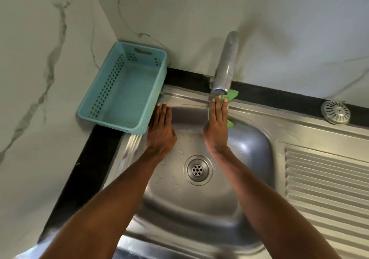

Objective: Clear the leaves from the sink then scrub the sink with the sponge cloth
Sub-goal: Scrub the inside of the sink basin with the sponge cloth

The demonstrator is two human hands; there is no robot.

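Across the middle of the frame, both hands lie flat at the far edge of a steel sink (201, 204). The left hand (160, 130) has straight fingers resting on the basin's upper left corner, its fingertips at the rim and holding nothing. The right hand (216, 128) is also flat, fingers straight and together, pressing a green sponge cloth (231, 96) against the back wall and rim of the basin. Most of the cloth is hidden under that hand; only a bunched corner shows past the fingertips and a small strip beside the palm. A metal tap (224, 69) reaches down from the wall and its blurred spout covers the top of the cloth, so whether spout and cloth touch cannot be told. The basin floor around the drain (197, 169) carries droplets and small pale specks, too small to identify. At the upper left, a teal plastic basket (121, 91) sits on the dark tabletop (79, 180), its near corner just beside the left hand. A round metal strainer (335, 112) lies at the right edge. The ribbed drainboard (327, 188) is cut off at the right.
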